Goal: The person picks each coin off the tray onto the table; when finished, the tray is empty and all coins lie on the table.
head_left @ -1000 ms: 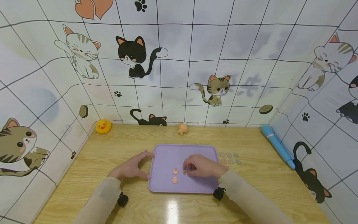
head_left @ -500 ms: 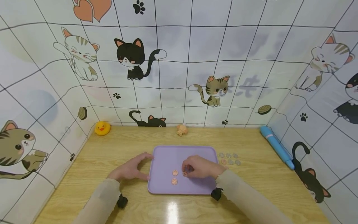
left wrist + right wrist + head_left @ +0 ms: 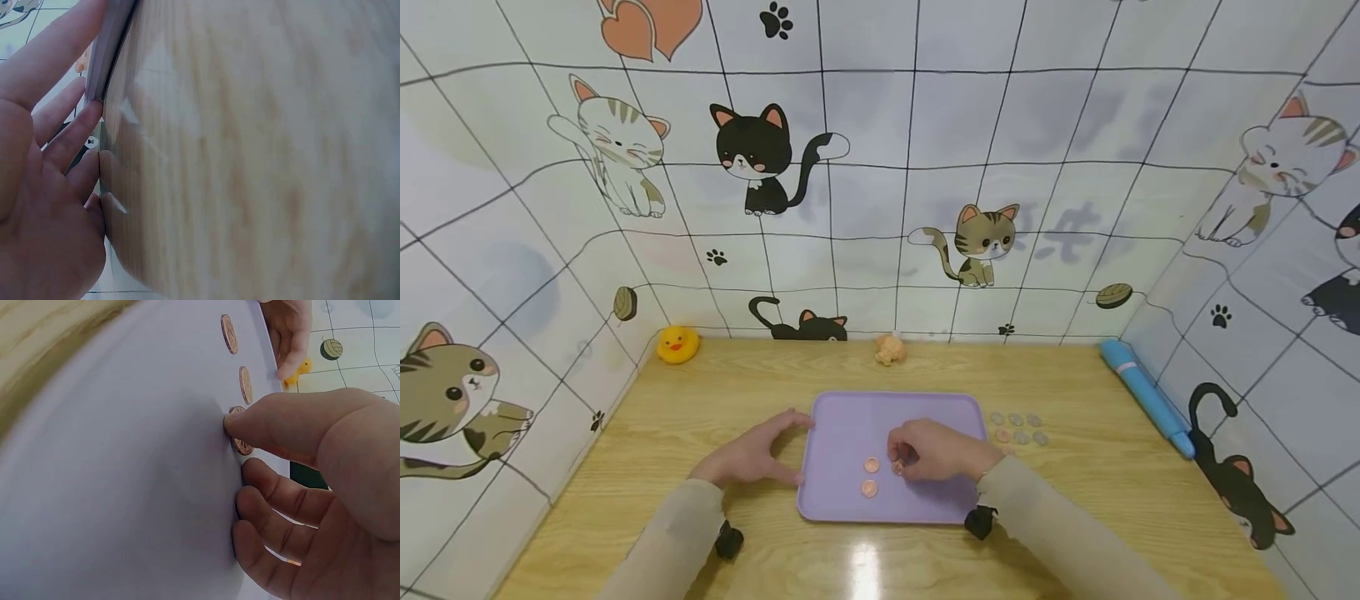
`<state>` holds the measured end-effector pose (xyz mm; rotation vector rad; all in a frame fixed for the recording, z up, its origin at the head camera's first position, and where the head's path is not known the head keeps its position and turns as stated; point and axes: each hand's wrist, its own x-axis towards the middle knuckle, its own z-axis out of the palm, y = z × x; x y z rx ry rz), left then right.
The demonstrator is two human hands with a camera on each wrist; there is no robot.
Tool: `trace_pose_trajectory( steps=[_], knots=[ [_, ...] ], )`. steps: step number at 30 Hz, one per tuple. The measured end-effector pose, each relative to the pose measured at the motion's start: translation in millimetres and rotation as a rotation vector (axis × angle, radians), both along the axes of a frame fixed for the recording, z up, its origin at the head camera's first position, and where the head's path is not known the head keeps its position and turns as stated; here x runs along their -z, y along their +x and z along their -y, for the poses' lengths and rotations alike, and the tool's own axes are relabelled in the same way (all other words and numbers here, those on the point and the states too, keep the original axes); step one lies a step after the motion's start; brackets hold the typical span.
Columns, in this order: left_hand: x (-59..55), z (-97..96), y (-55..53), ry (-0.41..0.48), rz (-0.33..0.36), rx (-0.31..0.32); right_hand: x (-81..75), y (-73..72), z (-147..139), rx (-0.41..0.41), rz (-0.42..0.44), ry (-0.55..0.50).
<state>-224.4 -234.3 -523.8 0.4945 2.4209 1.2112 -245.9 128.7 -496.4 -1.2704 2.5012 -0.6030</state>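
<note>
The left hand (image 3: 752, 450), fingers spread, touched the purple tray (image 3: 850, 425) at its left edge while the right hand (image 3: 942, 450) pinched a copper coin (image 3: 244, 445) near the tray's middle, probably best laid flat before release.

White glare on the table (image 3: 805, 558); dim, blurred left wrist view.
</note>
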Motion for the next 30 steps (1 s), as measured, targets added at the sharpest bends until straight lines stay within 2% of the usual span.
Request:
trace_pose_trajectory(
  steps=[5, 12, 25, 30],
  knots=[
    [-1.8, -0.1, -1.3, -0.010, -0.009, -0.001, -0.9, 1.2, 0.2, -0.002, 0.004, -0.054],
    [-1.4, -1.1, -0.1, 0.001, 0.004, 0.003, -1.6, 4.9, 0.8, 0.015, 0.060, -0.102],
    [-0.6, 0.2, -0.8, -0.004, 0.004, -0.009, 1.5, 6.5, -0.6, 0.046, 0.075, -0.107],
    [-0.3, -0.1, 0.1, -0.003, 0.006, -0.005, 2.0, 8.3, -1.7, 0.058, 0.101, -0.140]
  ],
)
